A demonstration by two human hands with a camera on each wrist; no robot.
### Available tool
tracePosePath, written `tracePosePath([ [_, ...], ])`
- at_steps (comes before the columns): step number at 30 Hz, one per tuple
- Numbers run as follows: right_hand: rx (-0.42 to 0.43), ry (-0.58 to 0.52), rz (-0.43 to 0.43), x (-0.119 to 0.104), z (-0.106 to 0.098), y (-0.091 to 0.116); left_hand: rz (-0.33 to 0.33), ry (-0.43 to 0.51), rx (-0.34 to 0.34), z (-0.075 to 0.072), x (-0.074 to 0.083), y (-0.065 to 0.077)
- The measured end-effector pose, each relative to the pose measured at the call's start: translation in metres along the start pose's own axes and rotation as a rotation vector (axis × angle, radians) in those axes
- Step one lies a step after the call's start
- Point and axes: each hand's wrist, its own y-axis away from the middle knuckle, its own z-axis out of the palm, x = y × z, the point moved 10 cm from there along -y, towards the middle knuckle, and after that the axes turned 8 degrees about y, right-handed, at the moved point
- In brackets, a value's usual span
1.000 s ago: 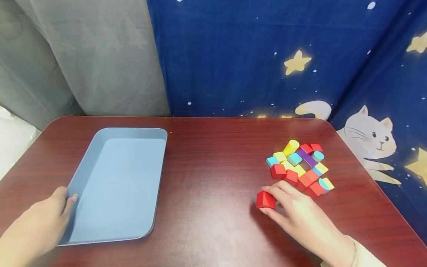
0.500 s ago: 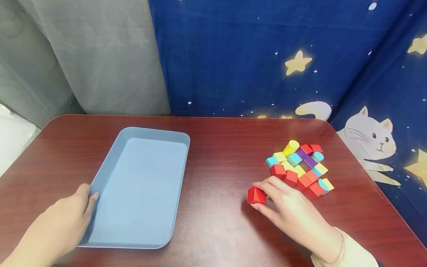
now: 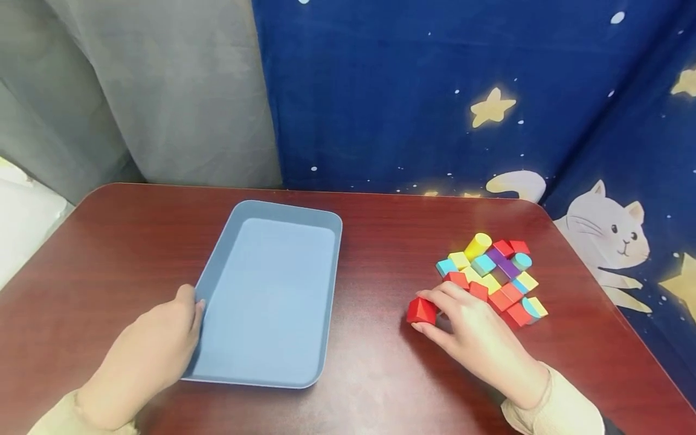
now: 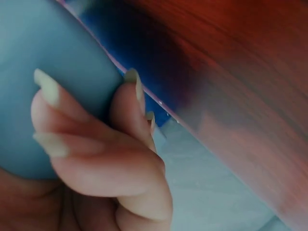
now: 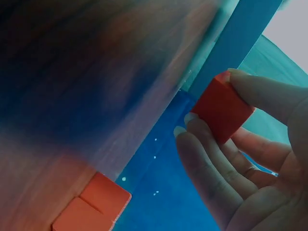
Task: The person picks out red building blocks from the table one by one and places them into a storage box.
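Note:
My left hand (image 3: 149, 344) grips the near-left wall of a blue rectangular tray (image 3: 272, 302), thumb over the rim. Close up in the left wrist view, the fingers curl against the tray's blue side (image 4: 53, 33). The tray has nothing in it. Right of it, my right hand (image 3: 484, 338) pinches a red block (image 3: 421, 310) between thumb and fingertips, close over the table. In the right wrist view the red block (image 5: 224, 108) shows flat faces, held at its edges. Part of the block pile behind is hidden by my right hand.
Beyond my right hand lies a pile of small coloured blocks, including a yellow cylinder (image 3: 478, 244), a purple block (image 3: 502, 264) and a red block (image 3: 519, 314). The dark red wooden table (image 3: 375, 254) ends at grey and blue curtains (image 3: 380, 90).
The tray has slid rightward across the table with my left hand. My right hand has carried the red block slightly left and away from me, so block and tray are now nearer each other.

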Motion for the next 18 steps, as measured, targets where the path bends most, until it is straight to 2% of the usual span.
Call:
tracePosePath([
  [8, 0.002, 0.007, -0.006, 0.000, 0.005, -0.002, -0.005, 0.016, -0.026, 0.012, 0.016, -0.010],
  [18, -0.001, 0.010, 0.000, -0.010, 0.008, -0.007, 0.017, 0.018, 0.026, 0.016, 0.032, -0.015],
])
